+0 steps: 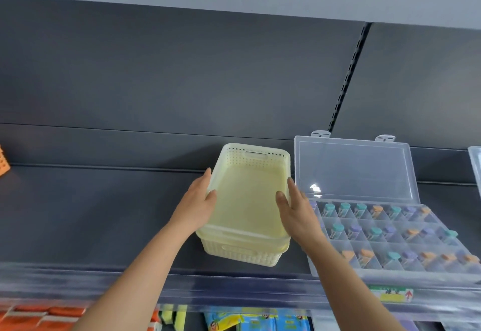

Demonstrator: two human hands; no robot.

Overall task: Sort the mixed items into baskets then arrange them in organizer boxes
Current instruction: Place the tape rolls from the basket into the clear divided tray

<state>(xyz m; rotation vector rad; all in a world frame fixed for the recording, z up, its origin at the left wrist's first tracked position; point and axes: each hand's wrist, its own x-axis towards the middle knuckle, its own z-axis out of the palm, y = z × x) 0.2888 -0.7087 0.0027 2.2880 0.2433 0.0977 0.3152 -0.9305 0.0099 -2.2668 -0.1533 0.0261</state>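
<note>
A pale yellow perforated basket sits nested in a second like basket on a dark shelf. The top basket is empty. My left hand grips its left rim, thumb inside. My right hand grips the right rim, thumb inside. To the right lies a clear organizer box with its lid raised; several compartments hold small pieces with teal, purple and orange caps.
An orange basket shows at the far left edge. Another clear box peeks in at the right edge. A clear rail runs along the shelf front. Below it are orange packs and blue packets.
</note>
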